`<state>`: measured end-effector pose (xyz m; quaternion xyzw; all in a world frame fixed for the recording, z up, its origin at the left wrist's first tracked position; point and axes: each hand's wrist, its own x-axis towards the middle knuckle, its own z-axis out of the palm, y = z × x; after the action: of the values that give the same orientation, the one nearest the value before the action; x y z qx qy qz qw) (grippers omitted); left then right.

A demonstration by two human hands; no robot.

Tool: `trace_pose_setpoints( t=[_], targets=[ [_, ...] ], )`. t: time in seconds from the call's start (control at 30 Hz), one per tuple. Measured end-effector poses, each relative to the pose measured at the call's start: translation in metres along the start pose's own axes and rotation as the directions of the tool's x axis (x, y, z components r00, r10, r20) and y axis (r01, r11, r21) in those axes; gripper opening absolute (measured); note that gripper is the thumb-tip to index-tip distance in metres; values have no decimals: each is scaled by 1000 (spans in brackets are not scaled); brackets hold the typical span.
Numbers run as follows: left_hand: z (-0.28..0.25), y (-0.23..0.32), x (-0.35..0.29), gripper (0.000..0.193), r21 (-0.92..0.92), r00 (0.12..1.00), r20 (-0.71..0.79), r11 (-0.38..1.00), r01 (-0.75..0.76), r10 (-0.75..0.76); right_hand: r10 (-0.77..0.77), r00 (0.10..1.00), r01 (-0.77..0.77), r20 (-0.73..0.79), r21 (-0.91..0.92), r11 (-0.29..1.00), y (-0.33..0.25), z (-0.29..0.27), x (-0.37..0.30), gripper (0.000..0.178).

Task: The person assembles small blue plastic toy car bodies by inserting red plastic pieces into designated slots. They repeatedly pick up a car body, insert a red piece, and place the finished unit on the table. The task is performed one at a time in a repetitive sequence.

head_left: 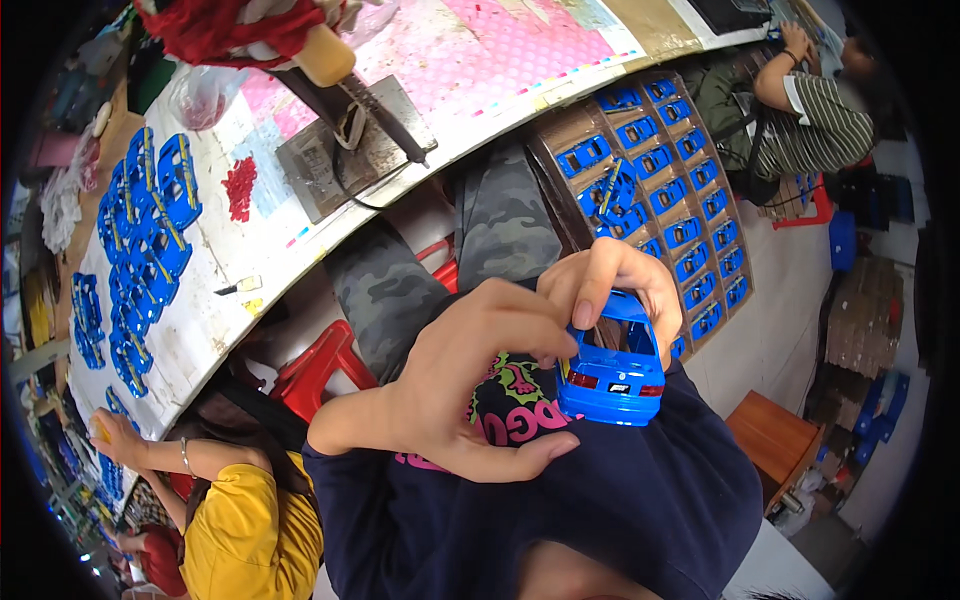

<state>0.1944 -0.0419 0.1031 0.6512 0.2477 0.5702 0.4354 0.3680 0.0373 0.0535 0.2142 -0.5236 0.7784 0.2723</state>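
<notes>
A shiny blue toy car body [612,375] is held up in front of my dark shirt, its rear with red tail lights turned toward me. My right hand [625,285] grips it from above and behind, thumb on the roof edge and fingers wrapped around the far side. My left hand [470,375] is beside it on the left, thumb and fingers spread apart. A fingertip of that hand is at the car's left edge; whether it touches I cannot tell. The window openings look hollow.
A cardboard tray [665,215] of blue car bodies stands right of my legs. On the white table [480,135] are a metal-based machine [345,150], small red parts [239,188] and piled blue car bodies [145,230]. A person in yellow [250,530] sits left, another in stripes [815,130] far right.
</notes>
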Motion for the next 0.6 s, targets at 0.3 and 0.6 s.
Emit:
trace_pose_setpoints(
  t=[0.3, 0.6],
  targets=[
    [8, -4, -7, 38, 403, 945, -135, 888, -222, 297, -8, 991, 6, -135, -12, 1000, 1, 5, -6, 68],
    [19, 4, -3, 26, 701, 864, -104, 653, -288, 492, -6, 994, 6, -108, 4, 1000, 5, 3, -8, 76]
  ],
)
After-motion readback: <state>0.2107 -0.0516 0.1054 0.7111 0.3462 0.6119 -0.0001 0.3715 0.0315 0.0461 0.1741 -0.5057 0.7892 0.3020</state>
